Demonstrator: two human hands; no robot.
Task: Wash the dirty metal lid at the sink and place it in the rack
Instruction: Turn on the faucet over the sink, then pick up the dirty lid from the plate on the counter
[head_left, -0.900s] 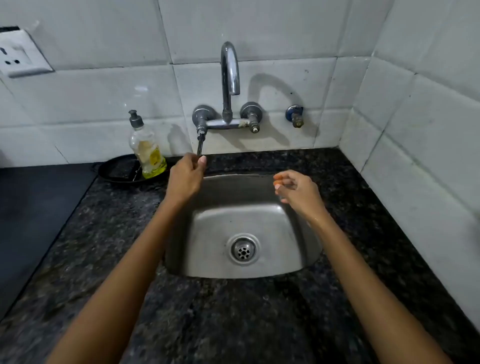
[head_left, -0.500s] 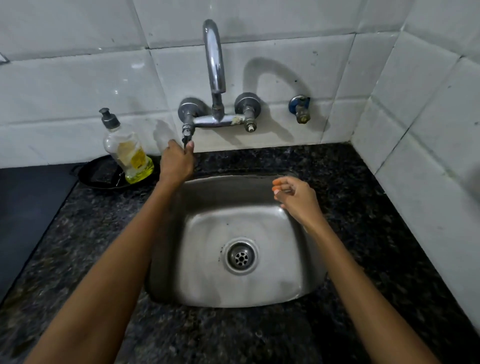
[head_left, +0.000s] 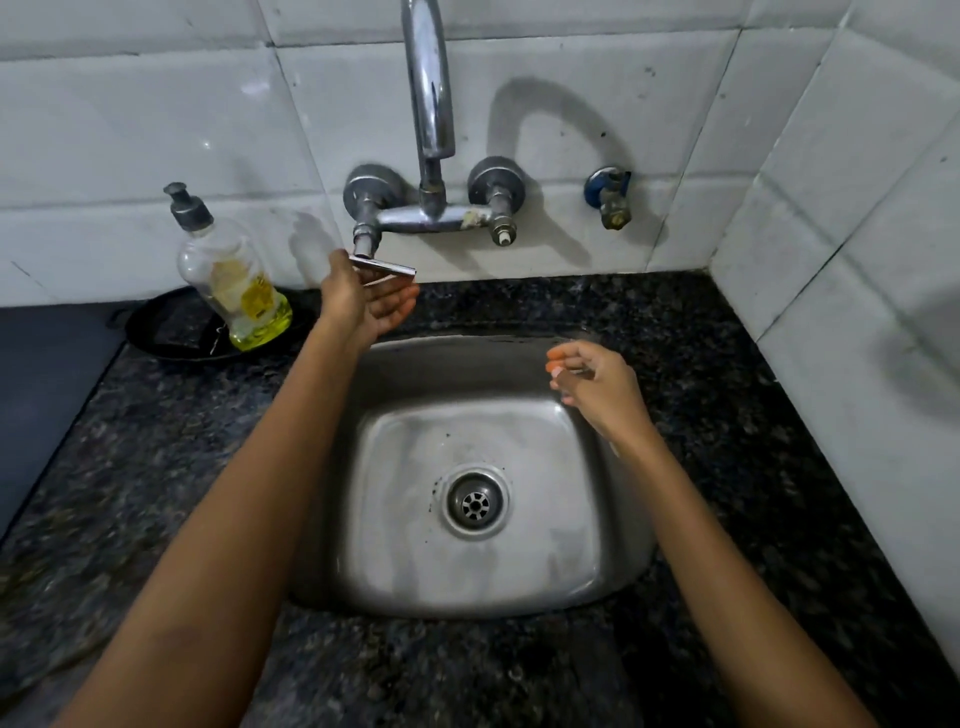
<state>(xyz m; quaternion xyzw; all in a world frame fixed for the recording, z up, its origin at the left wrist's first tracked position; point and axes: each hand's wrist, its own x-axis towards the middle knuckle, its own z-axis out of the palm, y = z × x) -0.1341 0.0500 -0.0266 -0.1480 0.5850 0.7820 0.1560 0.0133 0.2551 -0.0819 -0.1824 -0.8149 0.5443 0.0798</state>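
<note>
No metal lid and no rack are in view. My left hand (head_left: 366, 299) is at the left tap valve, palm up with the fingers spread. The valve's thin metal lever (head_left: 387, 267) lies across its fingertips and points right. My right hand (head_left: 597, 384) hovers over the right rear of the steel sink (head_left: 519, 582), fingers loosely bent, holding nothing. The sink basin is bare, with the drain (head_left: 475, 501) in its middle. I see no water running from the tall spout (head_left: 431, 93).
A dish soap bottle (head_left: 234, 280) stands tilted in a black pan (head_left: 171, 332) left of the sink. Dark granite counter (head_left: 753, 467) surrounds the basin. Tiled walls close the back and right side. A small blue-handled valve (head_left: 608, 195) sits on the back wall.
My left hand has let go of its closed grip on the lever, which swung from hanging down to pointing right. The view moved closer and lower. My right hand stayed over the sink.
</note>
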